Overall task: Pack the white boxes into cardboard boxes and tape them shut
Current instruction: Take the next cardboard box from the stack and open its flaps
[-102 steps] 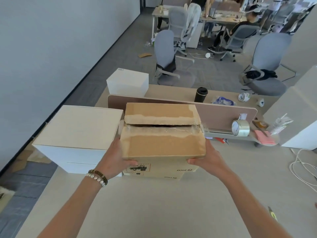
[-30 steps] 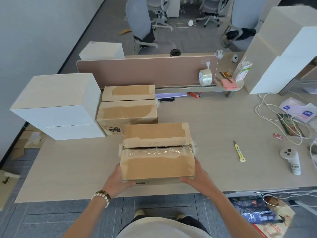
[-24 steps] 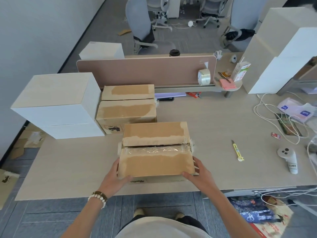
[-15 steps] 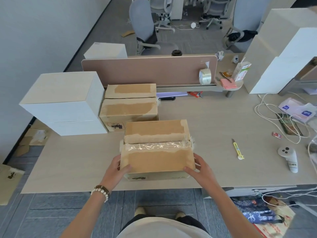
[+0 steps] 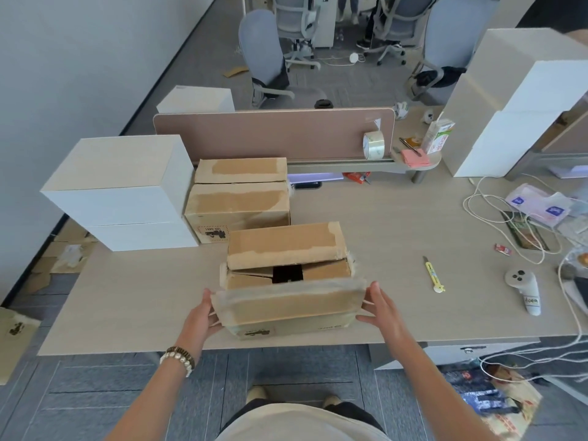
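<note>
item: worn brown cardboard box (image 5: pixel 288 281) with torn tape residue, at the near edge of the pale wood-grain surface (image 5: pixel 397 224), directly ahead of the person. long axis runs left to right, square to the body. near flap pulled toward the person and half open; far flap partly lowered; inner flaps and a dark gap show between them.

hands: left hand (image 5: pixel 200 316) at the left end of the near flap, right hand (image 5: pixel 381 308) at the right end, fingers mostly straight and spread, touching the flap's ends; no curled grip is visible. both sit equally near the box.

stock: stacked plain white boxes (image 5: pixel 121 189) back left, well apart from the hands, left hand nearer. a second closed cardboard box (image 5: pixel 238 198) stands just beside them. clear tape roll (image 5: pixel 374 146) on the rear shelf, right hand nearer.

judgement: flaps need opening fully before a white box is brought across.
</note>
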A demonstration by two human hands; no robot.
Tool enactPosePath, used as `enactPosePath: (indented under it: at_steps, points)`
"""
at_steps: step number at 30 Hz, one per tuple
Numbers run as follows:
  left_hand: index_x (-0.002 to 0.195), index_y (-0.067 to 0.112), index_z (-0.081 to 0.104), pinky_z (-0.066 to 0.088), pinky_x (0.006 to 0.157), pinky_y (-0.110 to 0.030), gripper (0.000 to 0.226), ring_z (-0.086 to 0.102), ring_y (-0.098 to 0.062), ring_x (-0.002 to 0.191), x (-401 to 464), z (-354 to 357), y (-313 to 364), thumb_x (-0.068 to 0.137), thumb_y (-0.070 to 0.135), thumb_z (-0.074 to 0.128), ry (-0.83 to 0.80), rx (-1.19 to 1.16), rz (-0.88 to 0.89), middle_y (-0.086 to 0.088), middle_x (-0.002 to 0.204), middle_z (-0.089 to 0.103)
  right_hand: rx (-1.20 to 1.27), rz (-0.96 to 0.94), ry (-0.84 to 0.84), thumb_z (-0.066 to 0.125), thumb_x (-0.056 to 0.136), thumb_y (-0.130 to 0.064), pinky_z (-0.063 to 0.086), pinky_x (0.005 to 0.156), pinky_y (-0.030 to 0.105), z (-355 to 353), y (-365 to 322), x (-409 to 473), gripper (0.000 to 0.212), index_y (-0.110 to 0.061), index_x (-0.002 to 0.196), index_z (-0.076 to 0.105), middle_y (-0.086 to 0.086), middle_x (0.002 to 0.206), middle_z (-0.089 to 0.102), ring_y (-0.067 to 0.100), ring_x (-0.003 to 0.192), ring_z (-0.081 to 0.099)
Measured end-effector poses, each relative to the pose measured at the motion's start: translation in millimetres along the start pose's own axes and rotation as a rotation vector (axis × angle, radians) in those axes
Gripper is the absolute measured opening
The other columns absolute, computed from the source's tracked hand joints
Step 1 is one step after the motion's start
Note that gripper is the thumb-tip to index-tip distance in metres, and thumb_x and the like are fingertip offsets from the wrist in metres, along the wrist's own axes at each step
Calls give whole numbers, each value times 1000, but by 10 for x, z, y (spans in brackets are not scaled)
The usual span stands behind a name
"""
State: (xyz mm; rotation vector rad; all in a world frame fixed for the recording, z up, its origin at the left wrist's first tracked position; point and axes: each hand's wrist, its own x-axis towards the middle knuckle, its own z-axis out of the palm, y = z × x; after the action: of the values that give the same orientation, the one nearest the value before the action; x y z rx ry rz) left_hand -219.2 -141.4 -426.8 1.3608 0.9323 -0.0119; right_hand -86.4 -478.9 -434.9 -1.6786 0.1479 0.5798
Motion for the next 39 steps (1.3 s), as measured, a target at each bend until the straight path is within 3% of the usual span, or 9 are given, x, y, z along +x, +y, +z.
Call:
enactPosePath:
  at_steps: [4,10,13,16,19,24,32,36,39]
  points:
    - [85,1,67,43,110,-41,53,57,-15,117,-48,-99,-74,102,45,44,-106,-10,2,-10,121,66,-87,42,-50,43,101,-54,58,91,41,-50,-31,8,51,-12,109,69,7,114,68,22,109,64]
    - [111,19,73,46,95,-32,78,62,-21,113,-131,-234,-155,49,68,82,-258,197,116,2,115,71,-282,59,-264,76,85,-42,52,90,32,-128,-79,12,28,-25,107,72,-6,112,73,19,111,65]
    - [127,36,63,50,88,-26,83,61,-16,115,-111,-287,-202,54,68,82,-364,370,90,7,132,59,-391,102,-388,81,80,-42,45,97,27,-105,-83,5,69,-40,141,50,-14,135,53,11,125,52]
    - [146,38,40,40,102,-28,84,42,-13,130,-77,-246,-222,76,38,85,-395,531,95,9,144,43,-587,79,-422,83,76,-45,37,106,29,-47,-52,11,100,-41,155,23,-15,147,37,8,133,37]
    - [155,37,23,36,113,-32,96,39,-14,132,-48,-161,-268,80,27,83,-347,740,128,7,151,37,-767,6,-379,83,76,-38,36,110,31,44,-30,10,109,-35,159,11,-8,155,32,15,139,37]
    - [155,36,27,37,112,-32,92,43,-20,138,-52,25,-396,81,26,80,-120,911,195,0,155,42,-896,-61,-178,85,72,-41,41,104,31,150,49,1,107,-42,156,19,-8,151,44,18,134,44]
    - [141,42,51,49,88,-28,61,65,-19,101,-217,112,-660,87,31,75,142,898,267,-5,124,70,-935,-106,-53,80,79,-42,42,62,19,77,229,-89,77,-47,144,39,-10,94,64,6,77,53]
    - [139,44,53,43,68,-21,56,58,-9,73,-273,121,-749,87,37,73,168,976,263,2,100,74,-950,-117,-65,78,81,-44,43,61,13,0,280,-170,73,-47,144,40,-12,93,63,2,75,56]
    - [144,43,46,46,77,-19,66,58,-8,81,-298,110,-787,86,35,75,115,974,259,-1,116,72,-965,-113,-118,75,81,-50,52,73,21,-72,260,-177,77,-50,146,34,-10,101,66,5,83,60]
